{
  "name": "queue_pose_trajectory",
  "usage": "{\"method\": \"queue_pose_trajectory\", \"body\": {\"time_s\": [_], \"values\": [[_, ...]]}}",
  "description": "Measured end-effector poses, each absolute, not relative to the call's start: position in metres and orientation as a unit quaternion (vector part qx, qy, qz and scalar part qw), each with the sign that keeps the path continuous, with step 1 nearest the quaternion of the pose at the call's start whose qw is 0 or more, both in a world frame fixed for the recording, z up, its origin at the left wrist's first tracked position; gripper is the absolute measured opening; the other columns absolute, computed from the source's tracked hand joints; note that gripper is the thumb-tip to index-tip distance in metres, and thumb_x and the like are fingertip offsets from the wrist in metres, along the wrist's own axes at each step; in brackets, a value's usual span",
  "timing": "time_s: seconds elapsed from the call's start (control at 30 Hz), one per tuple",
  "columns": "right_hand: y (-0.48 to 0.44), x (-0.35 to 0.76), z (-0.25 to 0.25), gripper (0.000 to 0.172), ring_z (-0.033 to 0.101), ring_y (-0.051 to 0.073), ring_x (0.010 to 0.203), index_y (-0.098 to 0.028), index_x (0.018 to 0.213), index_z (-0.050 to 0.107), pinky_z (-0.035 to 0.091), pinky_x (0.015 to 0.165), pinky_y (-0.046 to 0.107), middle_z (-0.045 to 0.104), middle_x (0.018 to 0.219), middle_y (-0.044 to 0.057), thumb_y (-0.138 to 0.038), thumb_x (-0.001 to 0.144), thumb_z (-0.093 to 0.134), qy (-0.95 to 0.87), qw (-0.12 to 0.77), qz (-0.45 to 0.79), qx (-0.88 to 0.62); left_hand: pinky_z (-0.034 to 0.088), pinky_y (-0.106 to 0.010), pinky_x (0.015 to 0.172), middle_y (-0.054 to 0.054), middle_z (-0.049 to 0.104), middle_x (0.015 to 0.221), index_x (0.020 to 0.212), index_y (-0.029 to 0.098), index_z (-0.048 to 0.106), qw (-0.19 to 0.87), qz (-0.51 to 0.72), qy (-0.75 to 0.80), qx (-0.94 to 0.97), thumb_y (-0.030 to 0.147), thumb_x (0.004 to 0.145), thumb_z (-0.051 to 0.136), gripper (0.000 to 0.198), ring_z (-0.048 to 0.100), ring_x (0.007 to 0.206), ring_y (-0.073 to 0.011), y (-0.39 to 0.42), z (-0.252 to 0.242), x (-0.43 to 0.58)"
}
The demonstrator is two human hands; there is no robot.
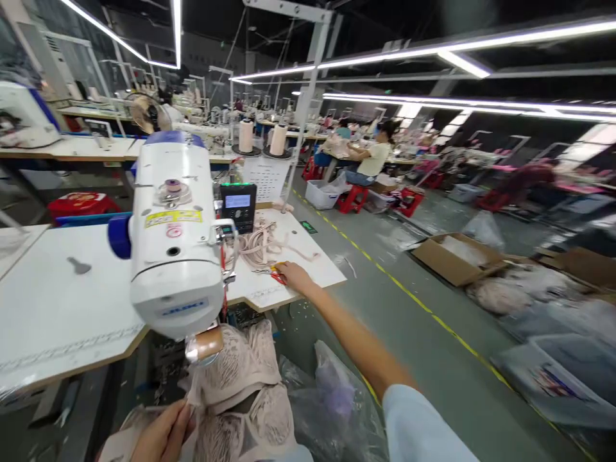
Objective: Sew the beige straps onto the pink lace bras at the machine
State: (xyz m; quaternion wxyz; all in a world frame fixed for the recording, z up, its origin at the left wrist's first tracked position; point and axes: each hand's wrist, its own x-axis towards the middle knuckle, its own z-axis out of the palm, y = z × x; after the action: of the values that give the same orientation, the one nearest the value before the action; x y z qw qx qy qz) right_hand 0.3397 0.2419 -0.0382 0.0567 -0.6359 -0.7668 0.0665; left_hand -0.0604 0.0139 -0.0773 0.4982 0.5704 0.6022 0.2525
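My right hand (294, 276) reaches out over the white sewing table (58, 301) and rests on a pair of small scissors with red and yellow handles (275, 274); its fingers curl over them. My left hand (163, 436), low at the bottom edge, pinches beige lace bra fabric (240, 385) piled in my lap. A white sewing machine (176, 244) stands between the two hands. Beige straps (262, 244) lie heaped on the table beyond the scissors.
A black control box with a screen (238, 205) stands behind the machine, thread cones (246, 135) further back. A clear plastic bag (332, 398) lies by my knee. Cardboard boxes (457, 256) sit across the yellow-lined aisle. Another person sits at a far table (373, 160).
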Motion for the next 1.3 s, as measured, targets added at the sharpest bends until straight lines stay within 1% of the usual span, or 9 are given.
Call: {"method": "queue_pose_trajectory", "body": {"time_s": [0.1,0.2,0.3,0.33,0.47,0.7,1.0,1.13,1.3], "values": [[0.211,0.338,-0.047,0.026,0.063,0.023,0.096,-0.013,0.115,0.06,0.046,0.085,0.029,0.065,0.104,0.015,-0.023,0.091,0.054,-0.786,0.033,0.081,-0.612,0.053,-0.028,0.073,-0.006,0.068,0.079,0.089,0.019,0.068,0.535,0.293,0.603,0.514,0.069,0.079,0.055,0.052,0.064,0.079,-0.0229,0.012,-0.052,-0.054],[0.151,0.336,-0.057,0.034,0.061,0.026,0.103,-0.013,0.125,0.051,0.048,0.085,0.034,0.061,0.115,0.018,-0.026,0.094,0.047,-0.793,0.053,0.093,-0.6,0.05,-0.028,0.075,-0.004,0.065,0.077,0.085,0.018,0.068,0.567,0.352,0.595,0.448,0.064,0.079,0.06,0.048,0.06,0.077,-0.0194,0.011,-0.042,-0.054],[0.077,0.32,-0.061,0.029,0.064,0.023,0.085,-0.018,0.117,0.055,0.052,0.073,0.033,0.065,0.103,0.011,-0.031,0.091,0.049,-0.762,0.156,0.172,-0.604,0.047,-0.025,0.072,-0.003,0.063,0.078,0.084,0.017,0.066,0.586,0.377,0.593,0.405,0.061,0.082,0.058,0.044,0.056,0.074,-0.016,0.009,-0.038,-0.054],[0.053,0.309,-0.061,0.032,0.064,0.022,0.086,-0.02,0.118,0.054,0.053,0.072,0.033,0.064,0.108,0.011,-0.029,0.088,0.052,-0.761,0.182,0.211,-0.587,0.046,-0.024,0.069,-0.003,0.063,0.078,0.083,0.017,0.065,0.594,0.381,0.589,0.394,0.06,0.082,0.058,0.044,0.055,0.072,-0.0152,0.008,-0.036,-0.053],[-0.013,0.246,-0.057,0.042,0.06,0.025,0.106,-0.022,0.119,0.054,0.052,0.087,0.036,0.06,0.119,0.011,-0.02,0.078,0.06,-0.799,0.204,0.303,-0.479,0.041,-0.022,0.059,-0.001,0.061,0.074,0.08,0.017,0.061,0.618,0.382,0.574,0.377,0.059,0.083,0.057,0.042,0.051,0.064,-0.0124,0.009,-0.025,-0.047],[-0.007,0.186,-0.057,0.046,0.06,0.025,0.104,-0.026,0.121,0.054,0.053,0.084,0.039,0.06,0.114,0.009,-0.02,0.077,0.066,-0.796,0.28,0.3,-0.446,0.044,-0.025,0.066,-0.001,0.061,0.074,0.088,0.016,0.063,0.61,0.345,0.568,0.431,0.053,0.086,0.055,0.037,0.054,0.07,-0.0149,0.009,-0.015,-0.041],[0.006,0.186,-0.055,0.036,0.062,0.022,0.102,-0.027,0.115,0.058,0.051,0.085,0.034,0.066,0.111,0.005,-0.016,0.081,0.065,-0.767,0.254,0.41,-0.423,0.04,-0.025,0.064,0.001,0.055,0.072,0.08,0.019,0.058,0.577,0.317,0.581,0.478,0.037,0.088,0.044,0.023,0.05,0.068,-0.0147,0.01,-0.015,-0.039],[-0.005,0.198,-0.067,0.041,0.061,0.019,0.086,-0.028,0.111,0.057,0.049,0.073,0.03,0.064,0.101,0.003,-0.011,0.074,0.062,-0.727,0.317,0.413,-0.448,0.033,-0.023,0.056,0.005,0.04,0.063,0.069,0.02,0.047,0.562,0.319,0.585,0.49,0.046,0.092,0.04,0.035,0.037,0.058,-0.0118,0.013,-0.011,-0.038],[-0.014,0.2,-0.07,0.051,0.055,0.018,0.073,-0.027,0.111,0.052,0.045,0.063,0.029,0.059,0.098,0.004,-0.011,0.064,0.062,-0.725,0.336,0.401,-0.447,0.031,-0.023,0.055,0.004,0.045,0.065,0.07,0.02,0.05,0.552,0.301,0.585,0.512,0.052,0.092,0.044,0.04,0.036,0.058,-0.0118,0.017,-0.007,-0.037]]}}
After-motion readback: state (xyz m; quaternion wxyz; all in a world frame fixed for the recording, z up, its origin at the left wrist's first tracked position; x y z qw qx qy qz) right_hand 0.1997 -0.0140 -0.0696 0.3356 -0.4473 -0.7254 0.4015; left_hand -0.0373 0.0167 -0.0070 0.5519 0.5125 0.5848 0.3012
